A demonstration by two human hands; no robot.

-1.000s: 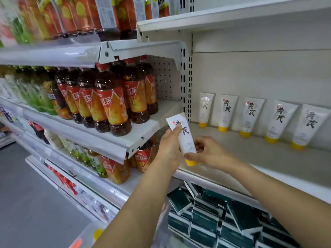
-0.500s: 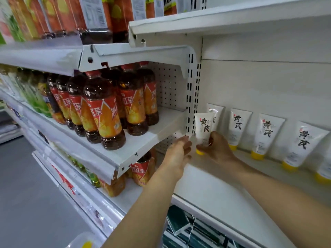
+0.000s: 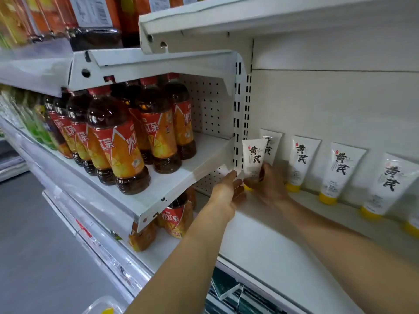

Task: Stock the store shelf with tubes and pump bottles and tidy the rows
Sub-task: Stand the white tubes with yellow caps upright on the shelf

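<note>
Upright, a 黄芪-lettered tube (image 3: 253, 158) (yellow cap (image 3: 247, 187)) in right hand (image 3: 267, 185).

A white tube (image 3: 253, 158) with black characters and a yellow cap stands cap-down at the left end of the white shelf (image 3: 267, 241), just in front of a row of four matching tubes (image 3: 340, 168) leaning against the back panel.

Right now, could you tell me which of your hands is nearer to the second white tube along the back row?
Right. The right hand grips the front tube just left of that second tube; the left hand sits farther left, open by the shelf upright.
</note>
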